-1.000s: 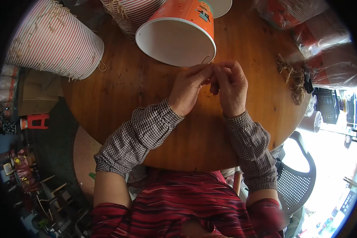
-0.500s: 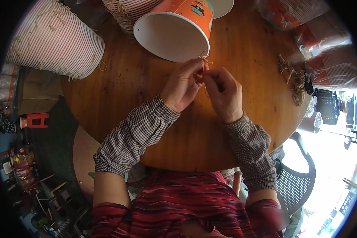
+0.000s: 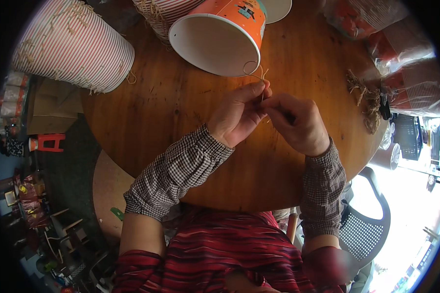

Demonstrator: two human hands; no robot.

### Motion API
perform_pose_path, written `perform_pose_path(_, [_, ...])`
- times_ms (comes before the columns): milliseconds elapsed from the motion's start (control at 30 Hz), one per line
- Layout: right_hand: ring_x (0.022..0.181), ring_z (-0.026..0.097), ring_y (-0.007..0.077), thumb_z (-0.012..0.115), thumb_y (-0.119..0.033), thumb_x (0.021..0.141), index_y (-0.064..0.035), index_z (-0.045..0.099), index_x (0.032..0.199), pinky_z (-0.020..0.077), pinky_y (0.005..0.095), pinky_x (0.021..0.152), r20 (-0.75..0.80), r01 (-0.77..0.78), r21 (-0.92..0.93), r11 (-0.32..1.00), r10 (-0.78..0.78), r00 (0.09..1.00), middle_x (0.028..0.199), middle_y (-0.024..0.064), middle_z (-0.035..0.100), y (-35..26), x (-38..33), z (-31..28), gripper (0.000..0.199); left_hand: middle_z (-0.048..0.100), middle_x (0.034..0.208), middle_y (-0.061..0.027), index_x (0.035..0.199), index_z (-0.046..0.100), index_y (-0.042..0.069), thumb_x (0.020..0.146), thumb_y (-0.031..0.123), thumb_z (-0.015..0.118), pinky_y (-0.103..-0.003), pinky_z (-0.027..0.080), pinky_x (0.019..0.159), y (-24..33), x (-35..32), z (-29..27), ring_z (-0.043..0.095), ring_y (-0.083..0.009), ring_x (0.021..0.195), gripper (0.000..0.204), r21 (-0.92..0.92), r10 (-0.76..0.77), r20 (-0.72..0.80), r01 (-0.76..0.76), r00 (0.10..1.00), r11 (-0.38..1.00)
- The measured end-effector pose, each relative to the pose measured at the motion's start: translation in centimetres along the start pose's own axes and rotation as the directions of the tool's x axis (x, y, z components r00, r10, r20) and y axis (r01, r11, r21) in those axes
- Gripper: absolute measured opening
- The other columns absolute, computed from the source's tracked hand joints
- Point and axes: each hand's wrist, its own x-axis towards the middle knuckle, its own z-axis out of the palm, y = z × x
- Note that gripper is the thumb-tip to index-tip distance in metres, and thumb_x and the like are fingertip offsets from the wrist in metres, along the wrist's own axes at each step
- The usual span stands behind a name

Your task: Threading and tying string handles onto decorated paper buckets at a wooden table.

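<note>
A thin tan string (image 3: 262,75) rises in a loose loop above my fingertips, just in front of a bucket's rim. Thumb and forefinger of my left hand (image 3: 235,113) pinch this string. My right hand (image 3: 302,126), close on the right, is closed with its fingertips pinching the string lower down. Just beyond the hands, an orange paper bucket (image 3: 233,13) lies on its side, its white mouth facing me. A small hole shows near the left of its rim. Whether the string passes through the bucket is unclear.
Nested striped paper buckets with string tufts form a stack (image 3: 76,46) at left and another stack (image 3: 164,17) at the back. A bundle of tan strings (image 3: 369,102) lies on the round wooden table (image 3: 151,122) at right, near plastic-wrapped buckets (image 3: 418,85). A chair (image 3: 364,227) stands lower right.
My right hand has shifted right and slightly down. The left hand moved a little right and down, and a wider string loop now stands above its fingertips. The whole view has shifted slightly.
</note>
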Motion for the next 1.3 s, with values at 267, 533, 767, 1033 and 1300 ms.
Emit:
perform_pose_path(267, [0.06,0.062,0.03,0.059,-0.006,0.083,-0.0037,0.063,0.09,0.0494,0.0338,0.054,-0.013,0.074,-0.126,0.989,-0.077,0.997,0.068,0.0143,0.061,0.4,-0.7,-1.2,0.009,0.06,0.086,-0.0025,0.094,0.061,0.003,0.092,0.012,0.057,-0.027,0.046,0.079,-0.5,0.2,0.5,0.056,-0.0128,0.082,0.01,0.1,0.049,-0.051,-0.044,0.997,0.994])
perform_pose_path(533, [0.062,0.061,0.0328,0.062,-0.004,0.08,-0.0031,0.063,0.089,0.0478,0.0381,0.056,0.22,0.324,0.106,0.94,-0.34,0.914,0.066,0.0151,0.059,1.1,-1.9,-0.9,0.009,0.055,0.086,-0.0034,0.096,0.057,0.004,0.093,0.011,0.055,-0.027,0.048,0.076,0.3,1.6,-0.2,0.055,-0.0162,0.082,0.007,-0.037,0.118,-0.095,-0.122,0.988,0.992])
perform_pose_path(767, [0.068,0.067,0.027,0.062,0.005,0.076,0.0003,0.065,0.093,0.0514,0.032,0.059,0.39,0.344,0.229,0.911,-0.41,0.825,0.075,0.0145,0.066,1.2,-2.2,-1.3,0.017,0.056,0.088,-0.0036,0.101,0.056,0.003,0.093,0.01,0.056,-0.028,0.049,0.078,1.0,2.6,-1.4,0.055,-0.0159,0.084,0.011,-0.183,0.075,-0.082,-0.089,0.994,0.979])
perform_pose_path(1033, [0.075,0.067,0.0217,0.06,0.001,0.081,-0.0016,0.065,0.095,0.0507,0.0306,0.066,0.314,0.181,0.357,0.916,-0.301,0.901,0.082,0.0112,0.067,1.2,-2.7,-3.4,0.016,0.058,0.09,-0.0022,0.103,0.058,0.004,0.094,0.013,0.056,-0.027,0.049,0.079,0.4,2.8,-1.4,0.056,-0.0141,0.086,0.013,-0.184,0.101,-0.031,-0.105,0.994,0.977])
perform_pose_path(1300, [0.072,0.064,0.0217,0.058,-0.006,0.084,-0.0007,0.062,0.09,0.0502,0.0315,0.067,0.374,0.109,0.202,0.973,-0.179,0.91,0.076,0.0101,0.065,2.8,-2.0,-2.5,0.009,0.06,0.092,-0.0011,0.105,0.058,0.005,0.096,0.017,0.052,-0.027,0.049,0.079,-0.2,2.6,-1.4,0.058,-0.0125,0.085,0.016,-0.006,0.131,0.03,-0.131,0.991,0.991])
